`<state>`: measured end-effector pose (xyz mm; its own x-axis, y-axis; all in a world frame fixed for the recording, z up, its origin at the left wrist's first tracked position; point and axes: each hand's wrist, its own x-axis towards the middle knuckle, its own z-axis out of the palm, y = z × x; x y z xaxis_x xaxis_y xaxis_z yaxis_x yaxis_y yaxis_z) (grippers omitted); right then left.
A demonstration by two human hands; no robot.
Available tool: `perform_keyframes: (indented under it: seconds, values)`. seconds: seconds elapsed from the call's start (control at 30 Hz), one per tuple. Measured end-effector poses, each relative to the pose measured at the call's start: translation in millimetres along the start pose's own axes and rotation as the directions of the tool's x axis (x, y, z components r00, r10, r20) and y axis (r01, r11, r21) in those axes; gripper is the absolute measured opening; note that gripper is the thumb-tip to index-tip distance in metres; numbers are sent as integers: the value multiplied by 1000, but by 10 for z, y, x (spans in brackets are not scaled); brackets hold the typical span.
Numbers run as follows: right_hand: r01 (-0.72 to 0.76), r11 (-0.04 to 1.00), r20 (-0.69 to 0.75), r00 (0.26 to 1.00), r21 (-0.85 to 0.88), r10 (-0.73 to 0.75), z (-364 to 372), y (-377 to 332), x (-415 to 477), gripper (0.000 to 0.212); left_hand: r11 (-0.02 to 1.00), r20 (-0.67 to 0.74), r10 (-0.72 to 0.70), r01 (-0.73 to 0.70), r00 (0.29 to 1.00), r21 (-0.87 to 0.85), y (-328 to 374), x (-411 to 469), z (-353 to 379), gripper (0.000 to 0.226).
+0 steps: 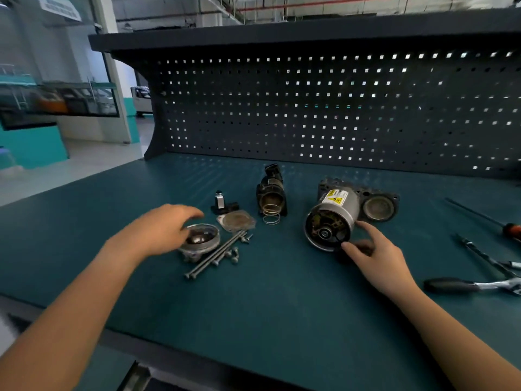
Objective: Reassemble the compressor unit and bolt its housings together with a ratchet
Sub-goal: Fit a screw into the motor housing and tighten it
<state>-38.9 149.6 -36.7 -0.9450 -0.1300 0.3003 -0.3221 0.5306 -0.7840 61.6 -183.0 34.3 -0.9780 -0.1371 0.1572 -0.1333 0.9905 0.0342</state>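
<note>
I judge the job barely begun, since nothing is joined yet. The motor body lies on its side on the counter, open end toward me. My right grip is spread loosely, thumb and forefinger touching the motor's rim without clasping it. My left grip hangs over the round end housing, fingers bent down across its rim; blur keeps me from telling whether it has hold. The black housing with its spring, the gasket plate, the long bolts and the small screws all lie loose. The ratchet sits untouched, well off to the right. Stacking, bolting and tightening all remain.
</note>
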Motion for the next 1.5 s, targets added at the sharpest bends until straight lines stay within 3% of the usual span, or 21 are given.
perform_keyframes:
  seconds: [0.07, 0.13, 0.23, 0.33, 0.4, 0.53, 0.6, 0.7, 0.8, 0.87, 0.97, 1.03, 1.17, 1.27, 1.43, 1.5]
  values:
    - [4, 999, 18, 1000, -34, -3, 6, 0, -9, 57, 993, 159, 60, -43, 985, -109, -52, -59, 88, 44]
    - [19, 996, 33, 999, -89, -16, 6, -5, -24, 60, 985, 194, 70, -37, 978, -169, -99, -84, 199, 47]
    - [46, 990, 40, 998, -136, -40, 7, -9, -45, 60, 967, 76, 60, -40, 995, -250, -178, -85, 268, 32]
    - [47, 990, 34, 998, -132, -43, 7, 7, -48, 59, 978, 0, 89, -88, 996, -188, -215, -91, 356, 25]
    - [57, 990, 25, 998, -126, -54, 7, 2, -40, 58, 974, -140, 42, -71, 989, -214, -210, -84, 422, 24]
    - [69, 985, -4, 997, -161, -71, 2, -32, -35, 56, 874, -422, -235, 1, 876, -485, -213, 68, 350, 15]
    - [95, 966, -3, 995, -240, -99, -14, -42, -31, 55, 837, -494, -287, -35, 820, -545, -194, 143, 256, 16]
    - [130, 945, -10, 990, -300, -139, -15, -38, -18, 55, 652, -488, -365, -156, 793, -742, -13, 198, 93, 20]
    - [93, 971, -17, 995, -222, -99, -52, -38, 29, 54, 328, -335, -307, -231, 891, -916, 389, 235, -9, 31]
    - [53, 988, -19, 998, -143, -57, -101, -9, 58, 49, 218, -223, -191, -180, 956, -959, 700, 276, 18, 31]
    - [37, 994, -6, 999, -100, -38, -173, 31, 64, 36, 264, -110, -19, -101, 994, -959, 1121, 367, 139, 26]
    - [38, 994, 43, 998, -98, -34, -195, 45, 48, 31, 292, -86, 20, -88, 996, -952, 1291, 442, 207, 26]
    - [55, 993, 126, 991, -107, -41, -217, 57, 28, 32, 164, -53, 22, -56, 998, -985, 1365, 542, 252, 28]
    - [70, 991, 134, 989, -113, -55, -209, 33, 6, 32, 158, -68, 72, -79, 995, -984, 1361, 509, 330, 31]
    - [102, 986, 130, 988, -133, -85, -202, 13, -49, 34, 352, -119, 115, -153, 986, -923, 1409, 434, 459, 24]
    - [116, 984, 109, 989, -138, -102, -196, 13, -65, 35, 386, -153, 110, -184, 982, -904, 1423, 418, 462, 20]
